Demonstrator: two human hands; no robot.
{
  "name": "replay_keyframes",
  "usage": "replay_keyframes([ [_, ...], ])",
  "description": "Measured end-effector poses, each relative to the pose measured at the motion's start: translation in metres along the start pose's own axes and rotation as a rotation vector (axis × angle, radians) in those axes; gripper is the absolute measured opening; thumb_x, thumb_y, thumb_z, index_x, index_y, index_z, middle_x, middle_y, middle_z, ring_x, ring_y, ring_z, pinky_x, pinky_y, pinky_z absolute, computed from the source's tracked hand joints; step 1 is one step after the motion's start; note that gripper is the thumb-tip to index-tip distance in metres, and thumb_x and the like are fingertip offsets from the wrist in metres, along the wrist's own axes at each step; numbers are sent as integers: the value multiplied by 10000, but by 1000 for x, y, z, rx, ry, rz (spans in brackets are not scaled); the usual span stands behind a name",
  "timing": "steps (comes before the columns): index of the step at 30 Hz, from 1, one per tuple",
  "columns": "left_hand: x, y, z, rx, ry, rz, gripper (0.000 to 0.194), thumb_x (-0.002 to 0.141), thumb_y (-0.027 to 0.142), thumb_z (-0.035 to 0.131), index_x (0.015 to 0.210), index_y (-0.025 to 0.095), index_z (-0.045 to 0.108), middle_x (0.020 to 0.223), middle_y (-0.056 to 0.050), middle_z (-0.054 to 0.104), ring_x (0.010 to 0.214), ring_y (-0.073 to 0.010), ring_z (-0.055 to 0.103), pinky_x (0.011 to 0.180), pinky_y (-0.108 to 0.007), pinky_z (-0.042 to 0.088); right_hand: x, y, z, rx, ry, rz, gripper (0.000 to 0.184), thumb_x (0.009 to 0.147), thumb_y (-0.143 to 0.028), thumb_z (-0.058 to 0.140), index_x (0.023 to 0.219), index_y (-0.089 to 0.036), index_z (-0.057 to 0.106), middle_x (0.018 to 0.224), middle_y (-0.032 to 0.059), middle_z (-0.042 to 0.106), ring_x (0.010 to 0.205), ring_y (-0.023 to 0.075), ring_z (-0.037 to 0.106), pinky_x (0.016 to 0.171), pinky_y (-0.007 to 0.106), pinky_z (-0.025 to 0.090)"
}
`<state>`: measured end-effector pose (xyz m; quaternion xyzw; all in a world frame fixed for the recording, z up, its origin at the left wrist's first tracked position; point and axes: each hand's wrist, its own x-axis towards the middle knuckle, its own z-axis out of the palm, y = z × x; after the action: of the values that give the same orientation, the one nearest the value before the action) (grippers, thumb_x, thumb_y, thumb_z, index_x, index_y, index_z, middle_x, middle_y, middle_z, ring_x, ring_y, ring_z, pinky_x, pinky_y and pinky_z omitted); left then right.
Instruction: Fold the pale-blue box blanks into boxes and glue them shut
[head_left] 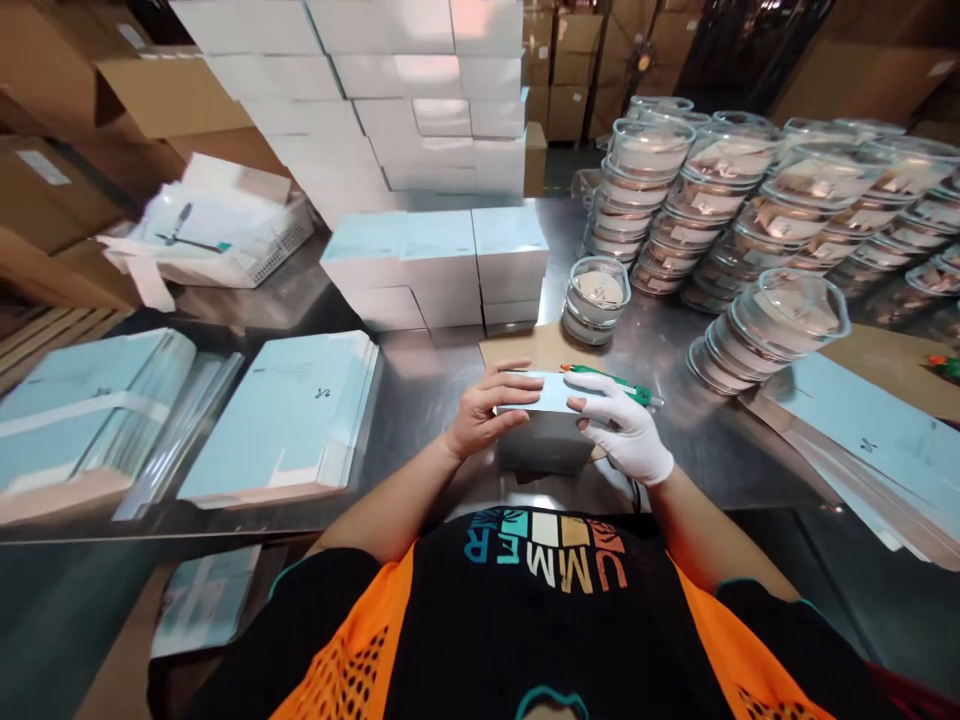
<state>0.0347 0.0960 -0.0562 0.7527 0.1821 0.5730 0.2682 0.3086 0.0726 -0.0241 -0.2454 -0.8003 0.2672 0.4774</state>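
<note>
On the shiny metal bench (412, 400), the bare left hand (487, 408) and white-gloved right hand (630, 430) pinch a small pale-blue-topped box (544, 440); uneven squeezing could crease it, or sliding it back could knock the green plastic tool (636, 392).

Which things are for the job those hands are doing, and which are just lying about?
Probably the job:
pale box, between left hand and right hand
flat blue stacks
clear round tubs

Probably just lying about:
green tool
white basket
</note>
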Motion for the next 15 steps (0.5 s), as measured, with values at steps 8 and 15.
replay_keyframes([
  [8,-56,-1,14,-342,3,-820,1117,580,635,1025,1512,230,562,1358,-180,709,1333,-407,649,1157,-548,498,-15,18,8,47,356,232,586,1046,-430,706,1601,-342,541,1695,111,517,1530,292,557,1277,547,463],
  [15,41,17,-115,-160,657,-661,668,708,720,907,1060,224,631,858,-5,674,737,-176,649,635,-270,503,-30,46,39,-94,-169,279,834,1046,-551,607,1742,-233,277,1807,204,265,1671,353,317,1339,600,334],
])
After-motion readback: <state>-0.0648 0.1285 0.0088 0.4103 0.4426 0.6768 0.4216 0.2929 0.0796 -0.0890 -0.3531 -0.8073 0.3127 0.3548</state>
